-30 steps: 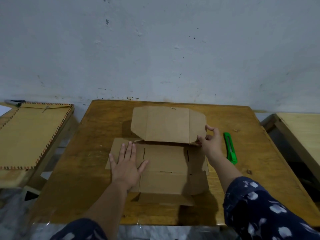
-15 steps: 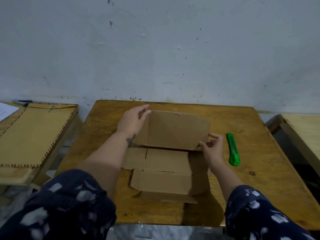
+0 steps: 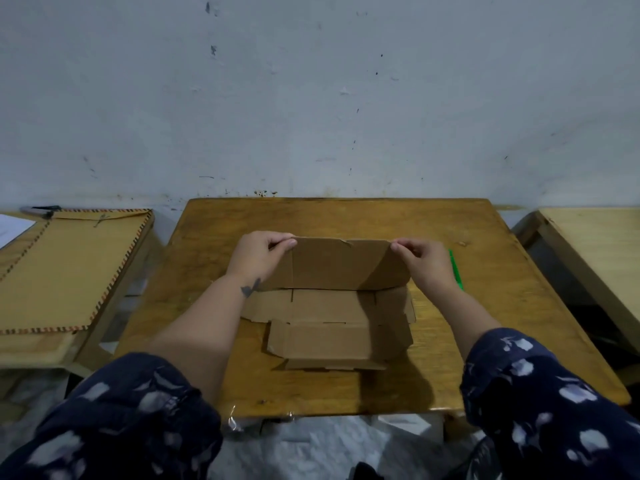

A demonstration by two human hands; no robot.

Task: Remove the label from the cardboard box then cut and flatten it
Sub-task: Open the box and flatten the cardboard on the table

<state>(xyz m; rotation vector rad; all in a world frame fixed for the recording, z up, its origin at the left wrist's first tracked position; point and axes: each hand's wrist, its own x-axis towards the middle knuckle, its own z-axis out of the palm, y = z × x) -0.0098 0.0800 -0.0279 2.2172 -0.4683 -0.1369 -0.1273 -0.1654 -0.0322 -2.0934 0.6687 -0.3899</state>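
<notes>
An unfolded brown cardboard box [image 3: 332,306] lies in the middle of the wooden table [image 3: 485,306]. Its far panel stands tilted up off the table, while the near panels lie mostly flat. My left hand [image 3: 259,258] pinches the raised panel's top left corner. My right hand [image 3: 422,261] pinches its top right corner. A green utility knife [image 3: 456,271] rests on the table just right of my right hand, partly hidden by it. No label shows on the cardboard.
A side table on the left carries a large brown envelope [image 3: 65,268] with a striped edge. A pale wooden table [image 3: 599,244] stands to the right. A white wall rises right behind the table.
My left hand left the flat cardboard and took the far panel's left corner. My right hand slid up to the right corner. The far panel has been raised toward me.
</notes>
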